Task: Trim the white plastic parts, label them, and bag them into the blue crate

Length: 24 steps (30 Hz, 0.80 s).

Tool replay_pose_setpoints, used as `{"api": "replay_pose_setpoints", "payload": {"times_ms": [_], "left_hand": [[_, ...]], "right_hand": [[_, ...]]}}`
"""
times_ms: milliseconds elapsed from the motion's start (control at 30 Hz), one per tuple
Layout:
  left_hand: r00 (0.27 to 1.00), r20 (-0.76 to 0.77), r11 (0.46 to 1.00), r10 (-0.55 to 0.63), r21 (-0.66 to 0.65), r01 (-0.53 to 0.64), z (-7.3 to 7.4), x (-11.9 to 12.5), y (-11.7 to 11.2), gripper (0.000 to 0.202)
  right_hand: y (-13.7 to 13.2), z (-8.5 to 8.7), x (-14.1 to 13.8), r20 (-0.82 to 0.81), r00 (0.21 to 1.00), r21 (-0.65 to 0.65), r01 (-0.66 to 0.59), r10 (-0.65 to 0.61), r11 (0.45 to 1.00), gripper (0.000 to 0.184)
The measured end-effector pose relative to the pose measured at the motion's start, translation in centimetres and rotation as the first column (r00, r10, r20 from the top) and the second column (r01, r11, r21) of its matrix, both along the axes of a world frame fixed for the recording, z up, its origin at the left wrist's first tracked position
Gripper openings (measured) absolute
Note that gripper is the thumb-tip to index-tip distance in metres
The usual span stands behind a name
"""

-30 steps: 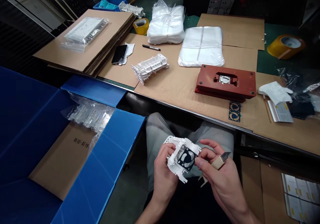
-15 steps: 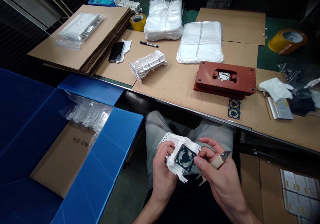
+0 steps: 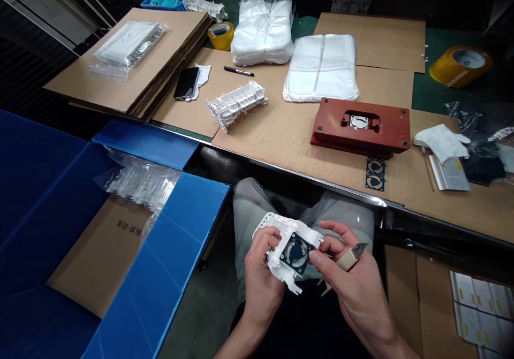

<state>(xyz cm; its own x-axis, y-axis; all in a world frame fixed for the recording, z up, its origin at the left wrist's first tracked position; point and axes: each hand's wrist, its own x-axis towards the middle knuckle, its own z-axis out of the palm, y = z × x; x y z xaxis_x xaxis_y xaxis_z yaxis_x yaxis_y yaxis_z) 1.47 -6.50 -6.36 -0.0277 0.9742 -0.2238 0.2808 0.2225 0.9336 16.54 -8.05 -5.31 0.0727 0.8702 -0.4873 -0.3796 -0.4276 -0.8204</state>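
Note:
Over my lap I hold a white plastic frame part (image 3: 283, 265) with a dark square fan-shaped gasket (image 3: 296, 252) set in its middle. My left hand (image 3: 261, 284) grips the part's left side, fingers closed round it. My right hand (image 3: 353, 289) pinches the part's right edge, thumb pressed near the gasket. A small tan-handled blade tool (image 3: 351, 257) sticks out between the fingers of that hand.
A red fixture block (image 3: 361, 129) lies on the cardboard-covered table (image 3: 289, 139), with two spare gaskets (image 3: 376, 174) in front. A stack of white parts (image 3: 236, 104), plastic bags (image 3: 321, 67), a phone (image 3: 187, 83), a marker and tape rolls (image 3: 460, 66) lie beyond. A blue bin (image 3: 172, 262) of bagged parts stands left.
The part has tilted slightly in my hands and my right thumb has shifted along the gasket's edge. Both hands stay over my lap.

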Motion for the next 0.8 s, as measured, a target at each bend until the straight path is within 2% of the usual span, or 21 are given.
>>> {"api": "replay_pose_setpoints", "payload": {"times_ms": [433,567,800], "left_hand": [[1.000,0.001,1.000,0.010,-0.005,-0.010,0.39,0.24,-0.02,0.021],[1.000,0.000,1.000,0.005,-0.012,-0.005,0.26,0.18,0.04,0.020],[1.000,0.004,1.000,0.003,-0.014,-0.003,0.17,0.16,-0.01,0.019]], "right_hand": [[0.15,-0.03,-0.20,-0.001,1.000,-0.009,0.011,-0.011,1.000,0.046],[0.26,0.16,-0.37,0.060,0.998,-0.014,0.025,-0.024,1.000,0.045],[0.08,0.16,-0.21,0.131,0.991,-0.039,-0.019,0.024,0.999,0.048]]}}
